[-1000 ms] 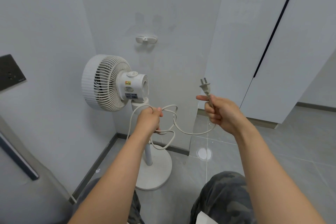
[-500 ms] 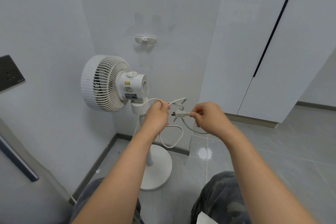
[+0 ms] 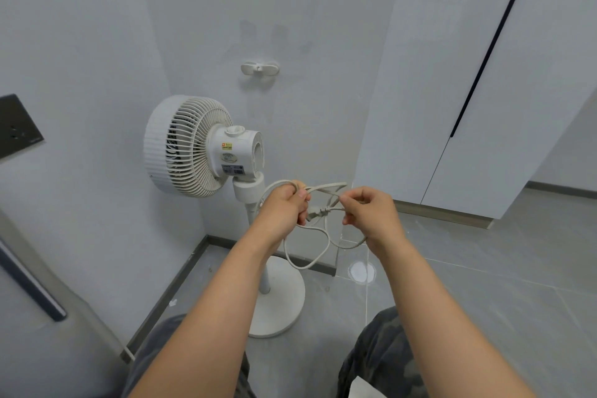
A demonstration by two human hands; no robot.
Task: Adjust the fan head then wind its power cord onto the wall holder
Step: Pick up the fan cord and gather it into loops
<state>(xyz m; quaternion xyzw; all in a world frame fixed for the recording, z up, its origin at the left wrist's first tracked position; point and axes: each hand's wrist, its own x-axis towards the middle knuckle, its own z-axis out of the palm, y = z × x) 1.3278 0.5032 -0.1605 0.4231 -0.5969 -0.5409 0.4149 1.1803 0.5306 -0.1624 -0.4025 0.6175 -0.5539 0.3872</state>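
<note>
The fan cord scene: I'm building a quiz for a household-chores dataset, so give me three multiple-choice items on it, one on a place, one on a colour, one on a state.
1. Where is the wall holder relative to the fan head?
A. above it and to the right, on the wall
B. on the floor by the base
C. on the cabinet door

2. What colour is the power cord?
A. black
B. off-white
C. red

3. What is the state of the cord and holder?
A. cord fully wound on the holder
B. cord plugged into the wall socket
C. cord gathered in loops between both hands, holder bare

Answers:
1 A: the holder sits on the wall higher than the fan.
2 B: it matches the pale fan.
3 C: left hand and right hand hold loops, with the plug between them.
</note>
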